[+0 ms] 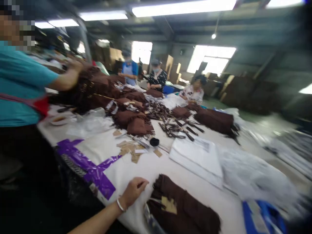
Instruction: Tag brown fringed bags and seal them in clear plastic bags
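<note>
My left hand [135,191], with a white bracelet at its wrist, is over the near part of the white-covered table [129,169], its fingers curled and thumb and fingertip close together. Whether something small is between them is too blurred to tell. Just right of it lies a folded dark brown cloth bundle [192,208] with a tan tag [169,205] on top. Clear plastic shows at the bundle's left edge. My right hand is not in view.
Tan tags [131,149], a small black round container [154,142], dark straps [180,130] and white sheets [197,156] lie ahead. Brown bundles [136,123] are piled behind. A person in teal [21,84] stands left; several people work at the back. A blue item [264,217] is at lower right.
</note>
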### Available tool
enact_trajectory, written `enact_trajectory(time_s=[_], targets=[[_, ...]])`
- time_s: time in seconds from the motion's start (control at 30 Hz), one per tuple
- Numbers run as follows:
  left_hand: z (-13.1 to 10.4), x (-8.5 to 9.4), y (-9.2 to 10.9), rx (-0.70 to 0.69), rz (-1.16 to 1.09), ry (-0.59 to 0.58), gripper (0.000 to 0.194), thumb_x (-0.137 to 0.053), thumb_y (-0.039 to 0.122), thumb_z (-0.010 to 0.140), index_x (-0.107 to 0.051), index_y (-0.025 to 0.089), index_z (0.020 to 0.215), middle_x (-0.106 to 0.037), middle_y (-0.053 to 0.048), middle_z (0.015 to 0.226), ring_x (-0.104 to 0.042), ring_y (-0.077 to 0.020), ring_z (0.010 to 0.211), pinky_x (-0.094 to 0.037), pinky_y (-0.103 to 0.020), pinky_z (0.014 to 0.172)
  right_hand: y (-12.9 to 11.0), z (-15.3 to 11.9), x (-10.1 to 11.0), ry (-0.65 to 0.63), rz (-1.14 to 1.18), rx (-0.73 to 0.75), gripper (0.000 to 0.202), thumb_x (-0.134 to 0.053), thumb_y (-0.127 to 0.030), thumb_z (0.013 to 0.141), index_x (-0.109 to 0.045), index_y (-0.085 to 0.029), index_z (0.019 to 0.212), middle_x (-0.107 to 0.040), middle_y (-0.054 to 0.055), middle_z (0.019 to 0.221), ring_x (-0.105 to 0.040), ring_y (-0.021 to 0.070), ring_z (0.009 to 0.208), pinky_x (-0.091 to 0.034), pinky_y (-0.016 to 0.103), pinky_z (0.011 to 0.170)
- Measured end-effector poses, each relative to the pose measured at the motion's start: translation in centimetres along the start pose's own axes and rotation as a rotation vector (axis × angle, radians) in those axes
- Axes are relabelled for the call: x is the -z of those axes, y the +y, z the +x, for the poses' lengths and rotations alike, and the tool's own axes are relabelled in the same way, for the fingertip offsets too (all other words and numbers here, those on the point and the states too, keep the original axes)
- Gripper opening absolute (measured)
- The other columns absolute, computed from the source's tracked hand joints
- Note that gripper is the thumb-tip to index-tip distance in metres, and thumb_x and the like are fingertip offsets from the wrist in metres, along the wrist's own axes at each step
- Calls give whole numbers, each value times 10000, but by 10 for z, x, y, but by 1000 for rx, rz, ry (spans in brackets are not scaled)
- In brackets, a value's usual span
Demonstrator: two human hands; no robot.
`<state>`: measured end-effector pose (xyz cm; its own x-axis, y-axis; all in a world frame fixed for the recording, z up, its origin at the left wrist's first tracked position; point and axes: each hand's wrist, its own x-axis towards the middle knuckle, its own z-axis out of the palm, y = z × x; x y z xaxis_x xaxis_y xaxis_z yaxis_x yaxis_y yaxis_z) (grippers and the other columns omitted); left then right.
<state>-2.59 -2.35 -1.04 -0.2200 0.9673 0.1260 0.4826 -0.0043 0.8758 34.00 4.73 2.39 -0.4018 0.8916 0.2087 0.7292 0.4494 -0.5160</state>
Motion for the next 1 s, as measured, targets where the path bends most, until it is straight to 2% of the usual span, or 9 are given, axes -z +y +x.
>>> enact_trajectory(time_s=[0.1, 0.17, 0.37, 0.43, 0.5, 0.6, 0.7, 0.8, 1.0], targets=[[12, -3, -13, 6, 13, -13, 404, -502, 541, 796, -704, 197, 858, -712, -56, 893, -643, -210, 840, -518, -300, 779, 21, -62, 40, -222, -32, -286, 130, -599, -334, 849, -621, -206, 841, -641, 19, 783, -591, 140, 689, -500, 286, 620], [22, -7, -24, 10, 28, -35, 450, -516, 591, 767, -702, 203, 900, -713, -47, 933, -653, -207, 828, -530, -293, 772, 25, -77, 57, -346, 26, -411, 103, -626, -249, 793, -611, -151, 765, -609, -19, 646, -563, 117, 591, -474, 266, 600], [25, -6, -30, -19, 84, -62, 494, -524, 645, 743, -706, 218, 912, -724, -25, 913, -668, -199, 823, -526, -272, 806, -8, -33, 74, -401, 338, -402, 209, -589, -306, 797, -630, -199, 971, -690, 18, 902, -631, 167, 844, -494, 283, 765], [24, -5, -26, -15, 81, -71, 498, -513, 648, 750, -703, 218, 915, -726, -22, 882, -671, -193, 790, -525, -274, 809, -20, -27, 74, -285, 516, -373, 337, -563, -376, 827, -586, -210, 1119, -672, 52, 1038, -626, 191, 933, -505, 331, 821], [24, -6, -25, -2, 70, -77, 492, -519, 640, 751, -699, 216, 921, -725, -21, 856, -672, -191, 763, -522, -283, 818, -22, -36, 66, 23, 581, -398, 413, -509, -423, 860, -538, -209, 1213, -629, 89, 1154, -592, 220, 1037, -478, 404, 909], [21, -6, -23, 30, 45, -38, 461, -547, 608, 747, -696, 210, 924, -721, -24, 860, -671, -194, 764, -518, -296, 832, -13, -63, 35, 407, 354, -488, 473, -397, -449, 909, -462, -202, 1308, -497, 109, 1340, -435, 247, 1248, -314, 490, 1074], [21, -3, -16, 61, -1, 44, 404, -533, 553, 788, -690, 201, 909, -714, -18, 819, -667, -180, 729, -534, -279, 765, -2, -81, -6, 341, 174, -440, 535, -325, -435, 933, -284, -216, 1419, -278, 70, 1493, -199, 256, 1383, -170, 530, 1131], [39, 2, -2, -33, 45, 136, 330, -492, 468, 854, -678, 200, 902, -702, -14, 793, -660, -170, 752, -526, -271, 748, 7, -71, -34, 290, -13, -239, 560, -311, -412, 938, -176, -240, 1454, -202, 34, 1521, -107, 269, 1404, -169, 539, 1127], [142, 9, 17, -336, 542, 169, 236, -467, 307, 882, -674, 198, 914, -677, -59, 951, -593, -202, 945, -435, -356, 906, 37, -29, -64, 218, -418, 160, 686, -437, -458, 889, -136, -241, 1466, -379, 75, 1438, -362, 323, 1306, -354, 514, 1015]])
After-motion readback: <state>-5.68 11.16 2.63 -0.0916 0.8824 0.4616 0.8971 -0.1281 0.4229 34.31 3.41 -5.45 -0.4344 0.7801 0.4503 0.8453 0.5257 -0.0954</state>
